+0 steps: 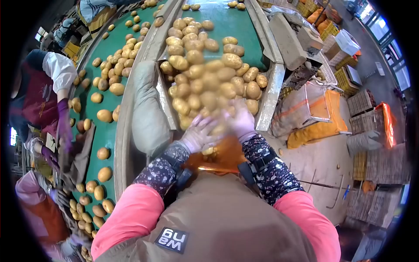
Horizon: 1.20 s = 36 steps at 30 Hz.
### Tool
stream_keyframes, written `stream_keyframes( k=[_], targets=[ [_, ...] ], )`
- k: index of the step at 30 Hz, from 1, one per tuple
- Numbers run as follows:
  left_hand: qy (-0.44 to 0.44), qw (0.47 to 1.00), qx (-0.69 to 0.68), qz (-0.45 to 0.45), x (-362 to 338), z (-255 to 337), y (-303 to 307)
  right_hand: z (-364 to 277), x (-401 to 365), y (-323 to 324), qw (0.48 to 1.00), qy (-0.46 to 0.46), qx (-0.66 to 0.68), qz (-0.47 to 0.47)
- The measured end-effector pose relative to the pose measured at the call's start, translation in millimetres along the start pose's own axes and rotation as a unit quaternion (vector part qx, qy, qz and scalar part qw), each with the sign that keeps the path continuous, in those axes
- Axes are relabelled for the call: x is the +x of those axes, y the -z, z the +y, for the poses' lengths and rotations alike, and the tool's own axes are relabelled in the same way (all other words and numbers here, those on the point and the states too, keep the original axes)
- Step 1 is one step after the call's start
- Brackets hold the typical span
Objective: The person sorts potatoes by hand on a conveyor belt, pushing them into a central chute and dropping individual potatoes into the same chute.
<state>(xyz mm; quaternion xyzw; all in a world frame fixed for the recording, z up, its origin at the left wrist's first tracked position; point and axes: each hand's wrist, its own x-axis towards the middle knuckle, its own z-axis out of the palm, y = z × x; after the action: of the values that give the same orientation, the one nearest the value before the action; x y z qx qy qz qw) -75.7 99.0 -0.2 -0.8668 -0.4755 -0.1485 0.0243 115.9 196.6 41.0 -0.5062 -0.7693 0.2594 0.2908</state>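
A heap of potatoes [194, 56] fills the lower end of the chute in front of me, and those in its middle are blurred by motion. My left hand [198, 134], in a pale pink glove, lies at the near edge of the heap with its fingers spread. Beside it, my right hand [241, 120], gloved alike, touches the potatoes from the right; its fingertips are smeared but look stretched out. Below both hands hangs an orange bag [218, 153] with a few potatoes showing at its mouth.
A padded grey cloth [150, 109] covers the chute's left wall. Further left runs a green conveyor belt [124, 94] carrying potatoes, with co-workers in purple gloves [64, 124] along it. Crates [379, 166] and an orange sack [321, 120] stand on the right.
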Motion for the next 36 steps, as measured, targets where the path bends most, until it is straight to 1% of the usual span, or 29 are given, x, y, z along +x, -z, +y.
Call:
stream_keyframes(
  k=[1,2,3,5,6,9,10,12,15,17,18,20,21,22,23,24,25,28,31,34,36],
  targets=[
    [0.020,1.000,0.018,0.005,5,6,8,6,3,-4,1.000,-0.008,-0.010,-0.005],
    [0.146,0.989,-0.028,-0.024,11,13,15,11,3,-7,1.000,-0.019,-0.019,-0.014],
    [0.156,0.988,-0.005,-0.003,11,10,13,7,2,-5,0.999,-0.031,-0.029,-0.025],
    [0.178,0.982,0.041,0.040,11,-2,8,-6,1,4,0.990,-0.086,-0.056,-0.099],
    [0.169,0.984,0.040,0.027,11,-4,11,-15,5,11,0.982,-0.110,-0.070,-0.133],
    [0.151,0.987,0.044,-0.010,14,-5,10,-16,10,18,0.976,-0.098,-0.086,-0.175],
    [0.121,0.992,0.038,-0.016,15,-7,8,-14,11,15,0.988,-0.030,-0.107,-0.110],
    [0.117,0.993,0.016,-0.009,17,-7,5,-11,17,11,0.983,0.107,-0.146,0.023],
    [0.087,0.996,-0.001,-0.022,18,-5,8,-16,38,13,0.982,0.163,-0.091,-0.002],
    [0.058,0.998,-0.003,-0.037,21,-6,13,-7,30,1,0.973,0.176,-0.151,-0.013],
    [0.055,0.997,-0.032,-0.040,20,-6,13,-4,25,-4,0.966,0.182,-0.180,-0.019],
    [0.053,0.993,-0.091,-0.045,14,-6,9,4,18,-12,0.965,0.182,-0.189,-0.020],
    [0.143,0.989,-0.039,0.006,14,-7,5,4,14,-13,0.964,0.180,-0.194,-0.020],
    [0.230,0.971,0.013,0.057,15,-7,1,2,10,-9,0.966,0.184,-0.180,-0.023],
    [0.315,0.941,0.064,0.107,15,-7,-5,6,5,-12,0.964,0.191,-0.185,-0.011],
    [0.345,0.929,0.035,0.130,22,-5,-2,10,0,-15,0.962,0.199,-0.190,-0.001],
    [0.346,0.931,0.053,0.098,26,-2,3,13,-5,-18,0.959,0.207,-0.194,0.008],
    [0.353,0.931,0.096,-0.004,30,-1,15,15,-11,-20,0.959,0.195,-0.203,-0.038],
    [0.324,0.942,0.084,0.032,24,-6,14,10,-3,-17,0.975,0.119,-0.151,-0.108],
    [0.320,0.943,0.040,0.082,24,-9,14,-11,7,-12,0.991,0.030,-0.100,-0.087],
    [0.347,0.929,-0.002,0.127,27,-14,13,-3,9,-21,0.991,0.078,-0.103,-0.046]
  ],
)
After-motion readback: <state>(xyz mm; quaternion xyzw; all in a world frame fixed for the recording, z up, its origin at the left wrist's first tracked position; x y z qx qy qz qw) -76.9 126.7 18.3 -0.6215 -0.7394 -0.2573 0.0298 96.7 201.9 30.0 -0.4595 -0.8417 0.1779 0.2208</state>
